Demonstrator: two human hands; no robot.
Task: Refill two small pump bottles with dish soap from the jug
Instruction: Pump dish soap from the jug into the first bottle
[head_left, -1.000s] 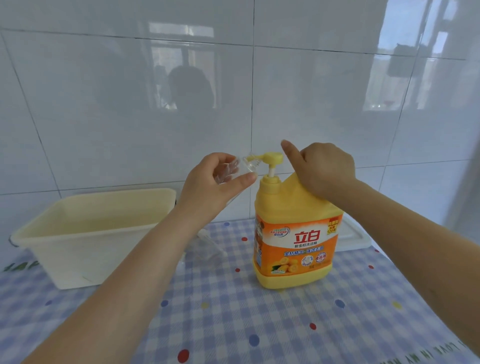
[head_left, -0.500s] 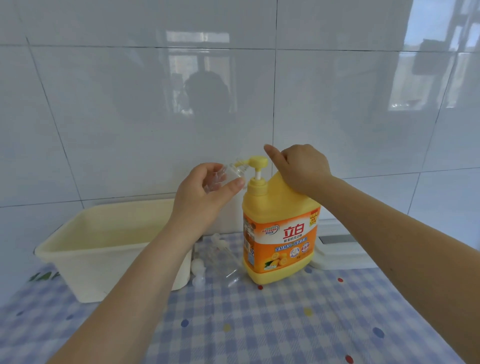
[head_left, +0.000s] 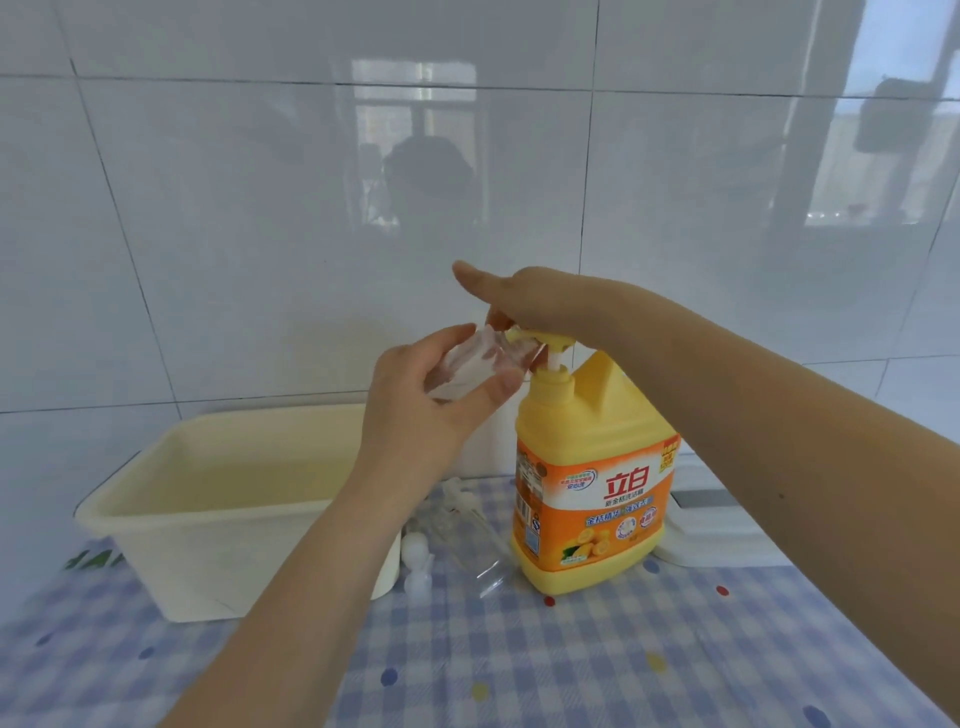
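A yellow dish soap jug (head_left: 592, 467) with an orange label stands upright on the checked tablecloth. My right hand (head_left: 524, 301) lies flat on top of its yellow pump head (head_left: 550, 343), fingers straight. My left hand (head_left: 441, 400) grips a small clear bottle (head_left: 472, 364), tilted, with its mouth at the pump's nozzle. A second clear bottle (head_left: 478, 551) lies on its side on the cloth between the tub and the jug, with small white pump tops (head_left: 418, 564) beside it.
A cream plastic tub (head_left: 218, 525) stands at the left, close to the wall. A white flat box (head_left: 711, 525) lies behind the jug on the right. White wall tiles rise directly behind everything.
My right hand has left the jug's shoulder and now lies flat on the pump head. The left hand has kept the small bottle at the nozzle. The camera has moved back a little.
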